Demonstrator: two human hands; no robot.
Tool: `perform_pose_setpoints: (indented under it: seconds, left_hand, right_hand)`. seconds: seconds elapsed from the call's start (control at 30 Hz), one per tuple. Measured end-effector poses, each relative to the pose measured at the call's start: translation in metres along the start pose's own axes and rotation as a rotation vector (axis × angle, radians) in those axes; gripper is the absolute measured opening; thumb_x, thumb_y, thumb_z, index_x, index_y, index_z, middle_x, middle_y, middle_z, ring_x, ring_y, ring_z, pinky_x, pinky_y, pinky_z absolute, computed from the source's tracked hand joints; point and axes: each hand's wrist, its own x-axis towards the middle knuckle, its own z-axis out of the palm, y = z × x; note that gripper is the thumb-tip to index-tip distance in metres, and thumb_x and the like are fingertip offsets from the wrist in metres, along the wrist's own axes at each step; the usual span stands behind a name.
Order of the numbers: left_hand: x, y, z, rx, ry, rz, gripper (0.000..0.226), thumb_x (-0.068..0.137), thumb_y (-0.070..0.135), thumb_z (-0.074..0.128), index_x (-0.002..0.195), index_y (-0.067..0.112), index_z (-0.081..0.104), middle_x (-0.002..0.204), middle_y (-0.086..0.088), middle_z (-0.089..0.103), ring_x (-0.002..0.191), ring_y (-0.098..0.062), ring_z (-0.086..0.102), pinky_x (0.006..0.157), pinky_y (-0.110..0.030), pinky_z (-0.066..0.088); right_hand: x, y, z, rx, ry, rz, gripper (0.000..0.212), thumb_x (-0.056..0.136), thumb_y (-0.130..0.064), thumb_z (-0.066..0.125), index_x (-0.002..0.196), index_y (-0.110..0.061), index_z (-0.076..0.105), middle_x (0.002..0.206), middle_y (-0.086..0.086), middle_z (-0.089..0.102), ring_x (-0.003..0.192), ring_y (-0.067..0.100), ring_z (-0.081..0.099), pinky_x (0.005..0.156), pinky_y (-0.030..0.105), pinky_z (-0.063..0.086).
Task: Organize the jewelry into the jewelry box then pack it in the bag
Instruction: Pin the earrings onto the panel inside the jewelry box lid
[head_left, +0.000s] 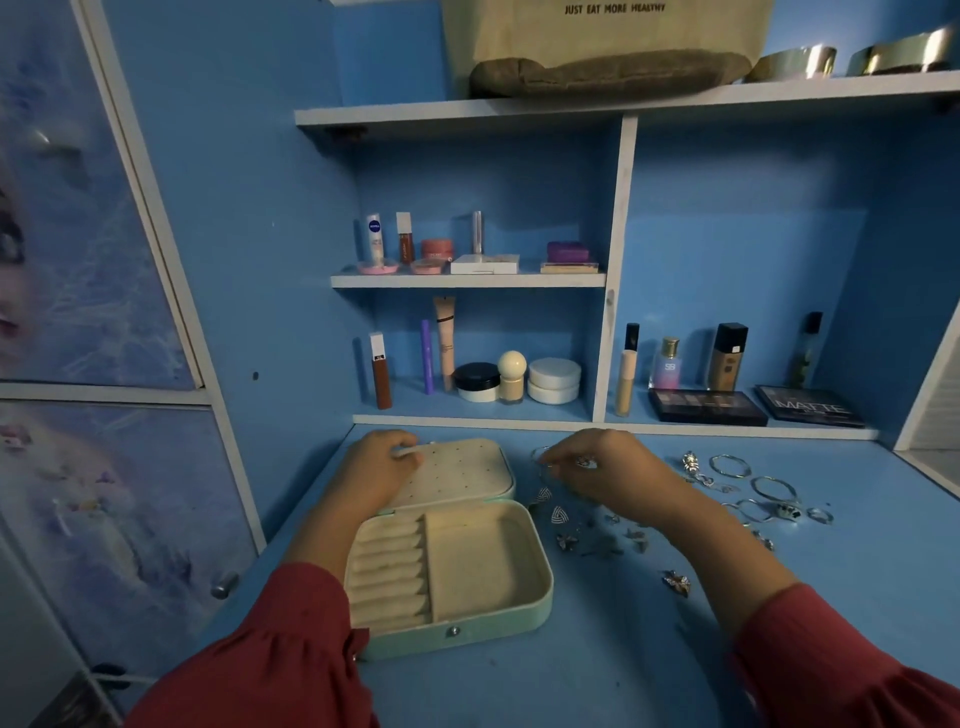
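Observation:
A mint-green jewelry box (483, 621) lies open on the blue desk, with a cream lining, ring rolls on its left and an empty compartment on its right. My left hand (376, 470) rests on the left edge of its raised lid (457, 470), fingers curled over the rim. My right hand (602, 470) hovers just right of the lid and pinches a small silver piece (584, 461). Silver earrings (558, 514), rings (821, 515) and bangles (730, 465) lie scattered to the right of the box. The canvas bag (608, 36) stands on the top shelf.
Cosmetics bottles, jars and palettes (706, 405) fill the shelves behind the desk. A brown pouch (608, 73) lies in front of the bag, with metal bowls (795, 62) to its right. A cabinet door (93, 260) stands at the left.

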Motion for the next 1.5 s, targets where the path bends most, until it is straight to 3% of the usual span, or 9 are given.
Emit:
perform_pose_setpoints:
  seconds: [0.13, 0.27, 0.37, 0.5, 0.8, 1.1, 1.27, 1.37, 1.5]
  left_hand:
    - [-0.001, -0.001, 0.003, -0.012, 0.024, -0.026, 0.027, 0.092, 0.022, 0.060, 0.116, 0.015, 0.066, 0.123, -0.002, 0.062, 0.108, -0.018, 0.057, 0.094, -0.028, 0.043]
    - [-0.002, -0.004, 0.002, 0.054, 0.114, -0.069, 0.035, 0.091, 0.023, 0.060, 0.125, 0.015, 0.062, 0.130, -0.005, 0.059, 0.115, -0.023, 0.057, 0.099, -0.035, 0.045]
    - [-0.004, -0.007, -0.001, 0.153, 0.208, -0.155, 0.024, 0.090, 0.022, 0.055, 0.109, 0.012, 0.068, 0.115, -0.009, 0.066, 0.103, -0.029, 0.061, 0.088, -0.038, 0.051]
    - [-0.006, -0.005, -0.002, 0.112, 0.220, -0.207, 0.019, 0.089, 0.020, 0.053, 0.084, 0.009, 0.069, 0.086, -0.005, 0.069, 0.077, -0.025, 0.062, 0.068, -0.033, 0.052]
    - [-0.003, -0.003, -0.004, 0.013, 0.292, -0.182, 0.017, 0.087, 0.010, 0.054, 0.085, 0.010, 0.071, 0.095, -0.008, 0.068, 0.081, -0.025, 0.062, 0.066, -0.028, 0.048]
    - [-0.011, 0.007, -0.015, -0.422, 0.375, -0.186, 0.016, 0.087, 0.002, 0.059, 0.092, 0.011, 0.071, 0.087, 0.003, 0.065, 0.078, -0.011, 0.058, 0.067, -0.020, 0.043]
    - [-0.017, 0.011, -0.023, -0.682, 0.333, -0.226, 0.017, 0.085, 0.002, 0.066, 0.100, 0.006, 0.071, 0.093, -0.001, 0.068, 0.088, -0.016, 0.062, 0.084, -0.028, 0.048]
    - [-0.019, 0.010, -0.029, -0.765, 0.280, -0.224, 0.016, 0.085, 0.002, 0.065, 0.099, 0.006, 0.070, 0.091, -0.005, 0.069, 0.081, -0.016, 0.063, 0.076, -0.026, 0.051]
    - [-0.016, 0.002, -0.036, -0.866, 0.185, -0.237, 0.025, 0.087, -0.001, 0.051, 0.104, -0.001, 0.069, 0.085, -0.013, 0.067, 0.071, -0.020, 0.056, 0.061, -0.026, 0.042]
  right_hand:
    - [-0.003, 0.005, -0.004, -0.092, -0.077, 0.000, 0.015, 0.086, -0.019, 0.068, 0.099, -0.022, 0.076, 0.094, -0.007, 0.066, 0.088, 0.010, 0.059, 0.082, 0.021, 0.047]
    - [-0.005, 0.006, -0.010, -0.154, -0.122, 0.014, 0.012, 0.083, -0.023, 0.072, 0.094, -0.026, 0.076, 0.088, -0.013, 0.062, 0.083, 0.007, 0.056, 0.078, 0.021, 0.046]
    - [-0.007, 0.007, -0.014, -0.189, -0.136, 0.025, 0.008, 0.080, -0.027, 0.074, 0.087, -0.028, 0.076, 0.082, -0.019, 0.058, 0.080, 0.002, 0.054, 0.076, 0.019, 0.040]
    - [-0.009, 0.006, -0.013, -0.274, -0.179, 0.009, 0.011, 0.079, -0.033, 0.074, 0.089, -0.031, 0.076, 0.086, -0.018, 0.061, 0.088, 0.004, 0.055, 0.086, 0.024, 0.040]
    - [-0.011, 0.004, -0.012, -0.346, -0.202, -0.010, 0.016, 0.083, -0.037, 0.069, 0.093, -0.028, 0.076, 0.096, -0.015, 0.067, 0.090, 0.005, 0.055, 0.091, 0.025, 0.035]
    - [-0.012, 0.006, -0.012, -0.384, -0.253, -0.006, 0.015, 0.084, -0.036, 0.066, 0.092, -0.026, 0.075, 0.096, -0.014, 0.065, 0.090, 0.005, 0.054, 0.086, 0.022, 0.028]
    - [-0.007, 0.003, -0.004, -0.124, -0.085, -0.039, 0.008, 0.085, -0.024, 0.066, 0.085, -0.019, 0.070, 0.080, -0.008, 0.064, 0.075, 0.008, 0.055, 0.070, 0.024, 0.044]
    - [0.000, -0.015, 0.008, 0.074, 0.067, -0.029, 0.005, 0.089, -0.021, 0.064, 0.085, -0.019, 0.067, 0.075, -0.011, 0.060, 0.070, 0.004, 0.053, 0.065, 0.018, 0.043]
    - [0.014, -0.050, 0.032, 0.127, 0.061, -0.096, 0.013, 0.094, -0.019, 0.057, 0.098, -0.018, 0.069, 0.085, -0.015, 0.060, 0.077, -0.002, 0.054, 0.068, 0.010, 0.041]
